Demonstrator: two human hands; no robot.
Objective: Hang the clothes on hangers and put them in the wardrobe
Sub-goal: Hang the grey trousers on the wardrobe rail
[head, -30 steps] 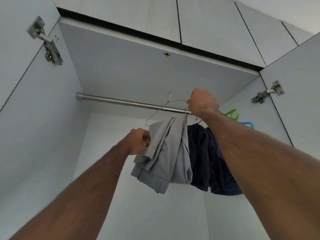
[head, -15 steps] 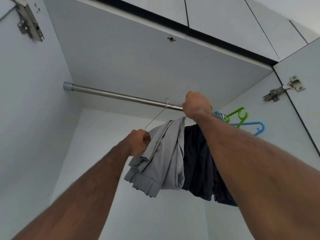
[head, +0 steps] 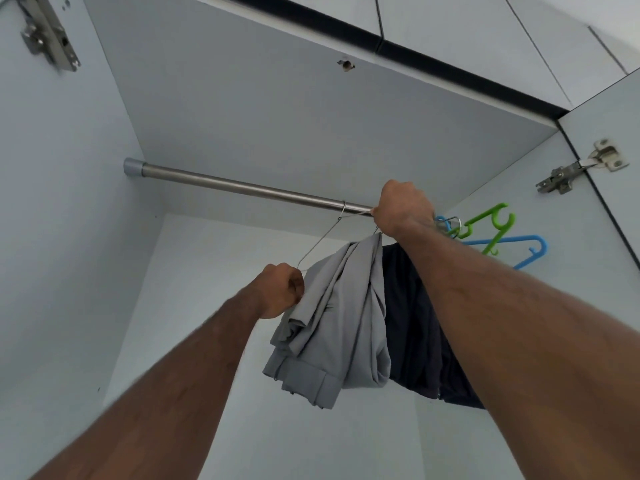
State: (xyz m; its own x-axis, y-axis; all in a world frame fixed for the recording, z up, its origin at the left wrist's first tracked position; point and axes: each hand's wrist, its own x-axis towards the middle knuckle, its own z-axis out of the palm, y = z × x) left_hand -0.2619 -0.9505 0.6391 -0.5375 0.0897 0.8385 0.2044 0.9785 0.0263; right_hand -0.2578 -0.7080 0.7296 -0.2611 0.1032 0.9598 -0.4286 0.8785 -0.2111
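Grey trousers point(head: 332, 327) drape over a wire hanger point(head: 320, 239) whose low corner the left hand point(head: 280, 289) grips and upper wire the right hand point(head: 403, 209) clenches; let go gently only once its hook sits squarely over the rail point(head: 242, 185).

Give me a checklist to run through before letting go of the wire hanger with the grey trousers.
1. Hook of the wire hanger is over the rail: ok, it loops the bar.
2. Grey trousers draped on the hanger: ok, though bunched to one side.
3. Left hand grips the hanger's lower corner: ok.
4. Right hand grips the hanger's other end at the rail: ok.
5. Room beside the dark garment: not ok, the two touch.
6. Hanger hangs level: not ok, it is tilted.
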